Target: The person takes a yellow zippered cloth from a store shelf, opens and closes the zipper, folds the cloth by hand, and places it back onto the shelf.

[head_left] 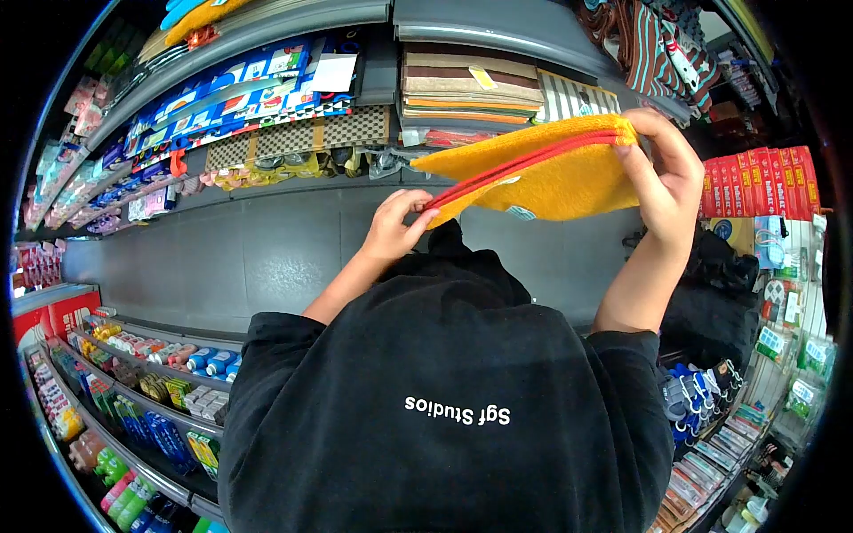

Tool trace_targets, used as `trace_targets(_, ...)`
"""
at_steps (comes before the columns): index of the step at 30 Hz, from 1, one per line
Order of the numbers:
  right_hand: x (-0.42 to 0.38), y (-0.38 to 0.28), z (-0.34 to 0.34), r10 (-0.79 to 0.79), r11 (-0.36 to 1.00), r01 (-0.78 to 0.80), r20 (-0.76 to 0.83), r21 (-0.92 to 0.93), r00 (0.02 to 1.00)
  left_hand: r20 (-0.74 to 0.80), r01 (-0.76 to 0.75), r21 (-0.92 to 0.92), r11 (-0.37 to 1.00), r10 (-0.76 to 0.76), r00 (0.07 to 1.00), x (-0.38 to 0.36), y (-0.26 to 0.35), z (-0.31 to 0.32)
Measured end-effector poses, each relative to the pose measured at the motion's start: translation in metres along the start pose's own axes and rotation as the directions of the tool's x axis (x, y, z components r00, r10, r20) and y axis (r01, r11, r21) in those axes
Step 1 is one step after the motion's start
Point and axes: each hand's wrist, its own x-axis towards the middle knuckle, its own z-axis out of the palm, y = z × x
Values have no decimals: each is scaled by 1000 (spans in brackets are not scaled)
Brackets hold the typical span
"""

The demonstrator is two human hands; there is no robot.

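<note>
Stretched between my hands is a folded yellow mat [551, 182] with a fuzzy, towel-like surface and red layers [533, 155] along its middle. Small pale labels show on its lower face. My left hand [400, 220] pinches the narrow left end between thumb and fingers. At the upper right corner, my right hand [665, 173] grips the mat with the thumb on the near side. It is held up in the air, tilted higher on the right, in front of a stack of folded brown, beige and orange textiles [471, 84] on the shelf.
Grey floor [293, 249] lies below, between shelves. Patterned packs [240, 93] and checked mats [298, 142] fill the upper left shelf. Bottles and small goods [178, 355] line the lower left shelves. Red boxes [760, 182] and hanging packets [800, 351] stand at right.
</note>
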Motion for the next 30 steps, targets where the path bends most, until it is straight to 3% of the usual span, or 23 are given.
trace_targets(2,-1,0,-1,-5,1000,5,-7,-5,1000,-54,71,-23,997,-72,996,2,1,-1)
trace_targets(4,-1,0,-2,-10,1000,10,-14,-11,1000,58,-228,243,943,220,974,8,-3,-6)
trace_targets(7,-1,-1,-4,-38,999,38,14,-24,999,90,-174,279,944,155,984,4,-5,-8)
trace_targets(10,-2,-4,-6,-57,998,57,14,2,998,16,-184,363,914,192,981,8,-1,-8)
trace_targets(13,-2,-5,-9,-106,994,107,116,-8,988,-5,-200,383,902,218,976,12,4,-8)
trace_targets(19,-4,-2,-12,-159,986,144,214,85,964,250,-255,300,919,182,951,16,-8,-12)
trace_targets(23,-7,6,-17,-116,990,99,184,97,976,228,-210,210,955,161,960,12,-8,-13)
trace_targets(25,-9,14,-22,-46,997,38,121,68,992,230,110,97,989,-130,965,9,-2,-16)
trace_targets(30,-17,36,-31,113,993,-109,-74,54,991,56,-55,122,991,48,997,25,6,-36)
